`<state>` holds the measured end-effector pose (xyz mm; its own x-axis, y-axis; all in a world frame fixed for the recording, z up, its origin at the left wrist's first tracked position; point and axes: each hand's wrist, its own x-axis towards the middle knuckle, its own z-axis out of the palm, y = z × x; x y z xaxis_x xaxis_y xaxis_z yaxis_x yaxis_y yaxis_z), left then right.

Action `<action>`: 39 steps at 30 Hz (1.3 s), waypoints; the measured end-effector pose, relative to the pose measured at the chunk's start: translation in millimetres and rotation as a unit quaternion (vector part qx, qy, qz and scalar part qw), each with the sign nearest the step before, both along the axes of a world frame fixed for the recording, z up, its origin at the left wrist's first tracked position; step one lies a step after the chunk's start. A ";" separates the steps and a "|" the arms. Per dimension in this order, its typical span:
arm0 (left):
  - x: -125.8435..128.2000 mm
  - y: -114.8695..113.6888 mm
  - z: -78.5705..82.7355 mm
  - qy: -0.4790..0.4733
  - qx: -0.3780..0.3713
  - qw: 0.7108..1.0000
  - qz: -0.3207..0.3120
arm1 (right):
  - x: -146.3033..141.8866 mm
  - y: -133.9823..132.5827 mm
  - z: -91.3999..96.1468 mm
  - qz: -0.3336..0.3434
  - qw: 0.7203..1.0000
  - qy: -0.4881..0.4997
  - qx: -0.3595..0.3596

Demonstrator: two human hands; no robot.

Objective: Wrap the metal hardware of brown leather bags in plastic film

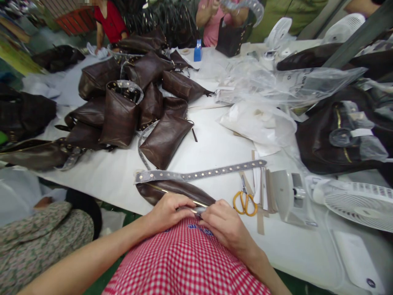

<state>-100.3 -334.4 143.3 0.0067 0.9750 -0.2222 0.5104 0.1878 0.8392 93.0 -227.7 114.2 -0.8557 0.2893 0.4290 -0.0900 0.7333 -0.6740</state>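
Note:
A dark brown leather bag [181, 187] lies at the table's front edge, close against my body, its gold zipper facing me. My left hand [170, 209] pinches the bag by its zipper edge, thumb and fingers together. Opposite it, my right hand [227, 224] has its fingers closed on the other end of the zipper edge. A small greyish, shiny bit shows between the fingertips; I cannot make out what it is. Behind the bag stretches a studded strap [215, 172] wrapped in clear plastic. Orange-handled scissors [245, 201] rest to the right of my right hand.
Several brown leather bags [121, 114] are heaped at left centre. Clear plastic bags [260, 121] spread over the right side, near a large dark bag [319, 135]. A white fan [362, 205] lies at the right. Across the table, a person in pink [211, 24] handles a bag.

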 end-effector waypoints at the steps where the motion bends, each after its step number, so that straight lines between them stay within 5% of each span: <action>1: -0.8 -2.7 -2.7 0.020 0.029 0.999 -0.008 | 0.3 -1.8 0.4 -0.005 1.000 0.004 0.016; 8: -4.0 -15.4 -14.1 0.102 0.166 0.979 -0.065 | 0.9 -3.4 0.9 0.016 0.996 0.020 0.080; 16: -7.2 -16.0 -6.9 0.016 0.105 0.994 -0.016 | -5.4 3.5 -0.2 0.047 0.997 0.016 0.061; 28: -6.8 -19.7 -19.3 0.007 0.099 0.995 -0.011 | -12.1 12.7 -0.8 0.073 0.996 0.036 0.046; 39: -5.1 -12.2 -17.8 0.002 0.154 0.988 -0.002 | -11.2 10.8 -1.1 0.041 0.995 0.062 0.061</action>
